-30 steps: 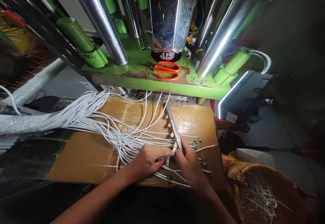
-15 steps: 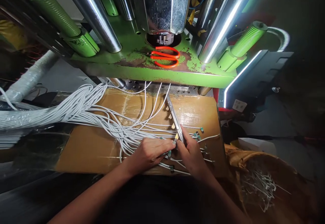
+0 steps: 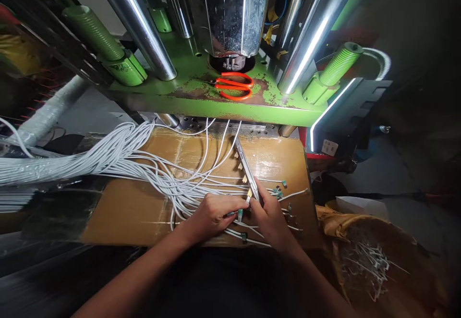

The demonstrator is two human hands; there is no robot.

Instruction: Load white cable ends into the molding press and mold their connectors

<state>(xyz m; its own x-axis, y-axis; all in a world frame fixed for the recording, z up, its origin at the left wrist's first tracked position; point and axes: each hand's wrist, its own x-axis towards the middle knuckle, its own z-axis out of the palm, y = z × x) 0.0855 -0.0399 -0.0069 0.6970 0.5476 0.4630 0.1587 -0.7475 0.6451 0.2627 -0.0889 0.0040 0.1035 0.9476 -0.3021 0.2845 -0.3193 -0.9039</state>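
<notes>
My right hand (image 3: 270, 217) is closed round the near end of a narrow metal bar (image 3: 248, 168), which slants away toward the press. Small pale tabs (image 3: 245, 179) stick out along the bar's left side. My left hand (image 3: 214, 214) is closed, its fingertips pinching a small connector piece (image 3: 248, 200) at the bar's near left edge; the fingers partly hide it. Below those fingertips shows a green connector (image 3: 240, 215). White cables (image 3: 176, 188) fan out under and beside both hands, several with green ends.
A brown cardboard-like surface (image 3: 118, 212) lies beneath the cables. Behind it stands a green press plate (image 3: 180, 104) with orange-handled scissors (image 3: 236, 86) on top. Steel columns (image 3: 306, 34) rise at either side. At lower right, a brown bag (image 3: 334, 222) holds white scraps (image 3: 372, 262).
The view has shifted slightly, so the press sits a little lower. My left fingers have moved a little at the bar's near end; my right hand keeps its hold.
</notes>
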